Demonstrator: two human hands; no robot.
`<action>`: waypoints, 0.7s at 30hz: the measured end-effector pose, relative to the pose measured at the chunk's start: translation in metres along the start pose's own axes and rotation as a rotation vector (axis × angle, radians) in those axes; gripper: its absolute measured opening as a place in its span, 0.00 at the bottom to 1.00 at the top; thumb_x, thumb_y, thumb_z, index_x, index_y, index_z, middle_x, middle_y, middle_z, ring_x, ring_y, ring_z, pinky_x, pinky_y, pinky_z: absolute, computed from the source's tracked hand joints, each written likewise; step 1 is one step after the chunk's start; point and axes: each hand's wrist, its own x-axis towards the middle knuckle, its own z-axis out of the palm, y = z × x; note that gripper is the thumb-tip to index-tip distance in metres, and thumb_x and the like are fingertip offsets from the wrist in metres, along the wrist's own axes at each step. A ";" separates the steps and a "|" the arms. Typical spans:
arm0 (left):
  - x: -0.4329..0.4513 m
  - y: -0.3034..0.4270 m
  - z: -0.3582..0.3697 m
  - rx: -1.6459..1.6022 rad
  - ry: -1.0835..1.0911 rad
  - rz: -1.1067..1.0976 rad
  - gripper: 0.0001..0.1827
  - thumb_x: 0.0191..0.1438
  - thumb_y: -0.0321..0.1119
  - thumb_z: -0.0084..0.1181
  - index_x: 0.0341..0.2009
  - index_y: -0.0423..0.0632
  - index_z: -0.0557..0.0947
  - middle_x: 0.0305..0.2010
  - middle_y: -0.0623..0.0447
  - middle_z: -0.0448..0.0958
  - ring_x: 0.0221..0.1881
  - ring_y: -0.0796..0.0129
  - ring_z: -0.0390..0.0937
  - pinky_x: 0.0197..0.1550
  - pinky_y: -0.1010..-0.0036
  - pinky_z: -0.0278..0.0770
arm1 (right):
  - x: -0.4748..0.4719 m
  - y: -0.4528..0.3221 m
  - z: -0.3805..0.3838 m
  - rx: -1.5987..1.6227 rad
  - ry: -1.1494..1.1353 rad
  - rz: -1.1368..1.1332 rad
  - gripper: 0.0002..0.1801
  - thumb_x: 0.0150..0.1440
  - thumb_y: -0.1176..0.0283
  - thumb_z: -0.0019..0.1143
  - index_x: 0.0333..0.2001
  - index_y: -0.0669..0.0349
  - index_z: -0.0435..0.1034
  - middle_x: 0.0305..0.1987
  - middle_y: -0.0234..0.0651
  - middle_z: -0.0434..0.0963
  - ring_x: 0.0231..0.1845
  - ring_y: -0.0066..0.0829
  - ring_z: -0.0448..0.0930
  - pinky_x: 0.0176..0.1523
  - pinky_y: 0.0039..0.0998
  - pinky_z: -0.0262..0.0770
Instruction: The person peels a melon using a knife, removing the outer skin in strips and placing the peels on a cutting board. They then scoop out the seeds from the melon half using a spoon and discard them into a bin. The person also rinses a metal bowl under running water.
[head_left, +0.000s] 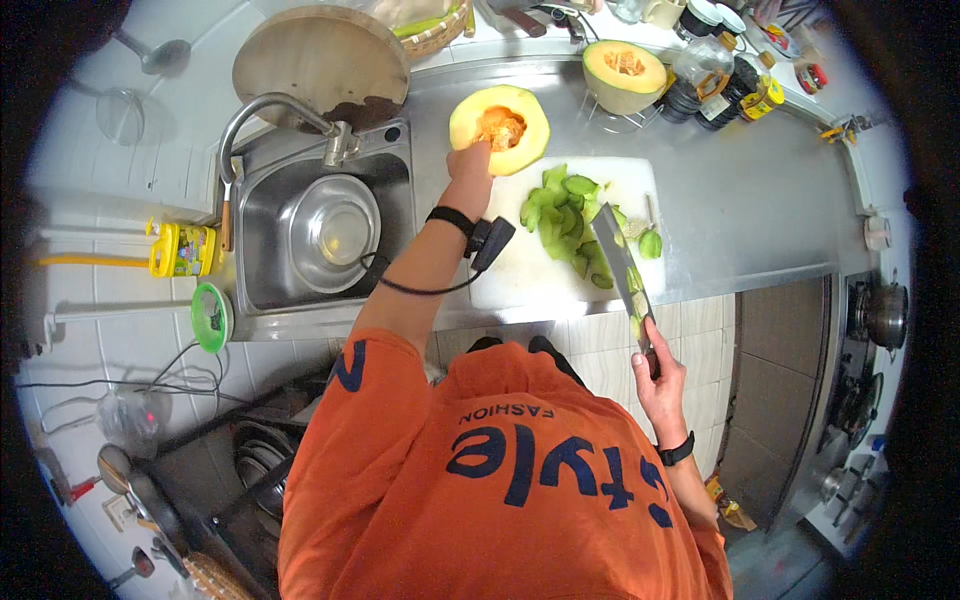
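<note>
My left hand (471, 166) grips the near left rim of a melon half (531, 135). Orange flesh and seeds show in its hollow, and its visible outside is pale yellow; its underside is hidden. In my right hand (663, 379) is the handle of a kitchen knife (619, 259). The blade points away from me over the right part of a white cutting board (510, 281), with bits of green peel stuck to it. A heap of green melon peel (562, 214) covers the middle of the board. One small green end piece with its stem (650, 243) lies at the board's right.
A second melon half (626, 82) rests cut side up on a wire stand (619, 124). Bottles (694, 79) stand at the back right. Left are a sink (259, 225) with a metal basin (335, 232), a faucet (281, 105) and a round wooden board (319, 60).
</note>
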 end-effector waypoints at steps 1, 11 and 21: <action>0.009 0.001 0.005 0.077 -0.039 0.024 0.26 0.46 0.28 0.63 0.52 0.32 0.76 0.48 0.39 0.80 0.45 0.53 0.82 0.41 0.63 0.83 | -0.001 -0.002 0.000 -0.003 -0.006 -0.011 0.28 0.61 0.72 0.58 0.66 0.56 0.66 0.23 0.31 0.72 0.23 0.16 0.64 0.27 0.23 0.66; 0.053 -0.008 0.003 0.598 -0.522 0.575 0.22 0.51 0.29 0.67 0.50 0.39 0.76 0.50 0.42 0.80 0.48 0.54 0.80 0.49 0.64 0.80 | 0.001 -0.009 -0.009 -0.293 -0.017 0.027 0.26 0.55 0.59 0.69 0.47 0.58 0.61 0.26 0.39 0.78 0.25 0.42 0.82 0.27 0.37 0.76; 0.030 0.000 0.014 0.004 -0.442 -0.292 0.21 0.63 0.37 0.57 0.59 0.51 0.72 0.56 0.47 0.77 0.55 0.57 0.77 0.57 0.60 0.78 | 0.032 -0.002 -0.008 -0.391 -0.105 -0.096 0.24 0.55 0.56 0.68 0.44 0.56 0.62 0.26 0.36 0.80 0.26 0.43 0.83 0.29 0.37 0.78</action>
